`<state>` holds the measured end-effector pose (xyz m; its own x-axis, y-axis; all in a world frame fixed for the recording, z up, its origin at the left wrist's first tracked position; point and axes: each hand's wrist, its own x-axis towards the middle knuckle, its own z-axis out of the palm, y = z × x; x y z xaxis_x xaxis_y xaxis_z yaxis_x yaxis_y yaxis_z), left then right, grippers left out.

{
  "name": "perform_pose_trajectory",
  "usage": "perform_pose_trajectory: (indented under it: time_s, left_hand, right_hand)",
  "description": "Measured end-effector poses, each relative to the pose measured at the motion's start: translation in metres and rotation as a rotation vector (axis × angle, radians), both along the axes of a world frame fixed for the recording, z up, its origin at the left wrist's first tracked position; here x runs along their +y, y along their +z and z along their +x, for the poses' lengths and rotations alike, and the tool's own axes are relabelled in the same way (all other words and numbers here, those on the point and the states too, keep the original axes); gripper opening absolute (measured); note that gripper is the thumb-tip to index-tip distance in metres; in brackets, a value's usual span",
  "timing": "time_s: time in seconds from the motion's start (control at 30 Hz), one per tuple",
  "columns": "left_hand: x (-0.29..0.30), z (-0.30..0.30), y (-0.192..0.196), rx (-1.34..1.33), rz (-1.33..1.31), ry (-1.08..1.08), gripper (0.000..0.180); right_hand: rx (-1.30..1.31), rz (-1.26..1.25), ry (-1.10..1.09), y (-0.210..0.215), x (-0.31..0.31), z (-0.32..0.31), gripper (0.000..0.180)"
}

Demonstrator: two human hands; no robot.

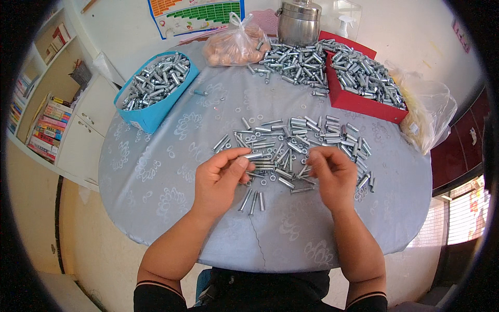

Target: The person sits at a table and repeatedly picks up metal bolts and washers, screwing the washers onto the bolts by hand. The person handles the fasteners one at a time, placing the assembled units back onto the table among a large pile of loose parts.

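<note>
My left hand (pixel 221 177) is closed on a shiny metal sleeve (pixel 253 155), held sideways between thumb and fingers above the loose hardware. To its right, my right hand (pixel 331 174) hovers over the same pile with thumb and fingertips pinched together; what they hold, if anything, is too small or hidden to name. Spread under and beyond both hands lie loose sleeves, bolts and nuts (pixel 264 182). Closer to me, two bolts (pixel 253 203) and a sleeve (pixel 261 202) lie side by side on the cloth.
A blue box (pixel 150 120) full of metal anchors stands at the far left. At the far right is a red box (pixel 358 108), also full, beside a heap of anchors (pixel 296 65). Behind are a tied plastic bag (pixel 234 44), a steel pot (pixel 299 23) and another clear bag (pixel 423 106).
</note>
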<state>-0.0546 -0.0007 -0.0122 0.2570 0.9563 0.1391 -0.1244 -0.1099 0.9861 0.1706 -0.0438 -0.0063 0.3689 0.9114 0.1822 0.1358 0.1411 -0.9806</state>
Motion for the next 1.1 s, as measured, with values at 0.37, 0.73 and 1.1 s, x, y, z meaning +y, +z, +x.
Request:
perform_pose_trajectory:
  time_s: [0.37,0.73,1.1]
  left_hand:
    - [-0.001,0.004,-0.004,-0.059,-0.020,-0.028,0.022]
    - [-0.003,0.005,-0.006,-0.049,-0.004,0.012,0.022]
    - [0.001,0.004,-0.004,-0.068,-0.003,0.031,0.020]
  right_hand:
    - [-0.312,0.058,-0.158,0.000,0.007,0.021,0.010]
    - [-0.290,0.113,-0.245,0.002,0.008,0.024,0.008]
    - [-0.107,0.144,-0.276,0.016,-0.001,0.030,0.009]
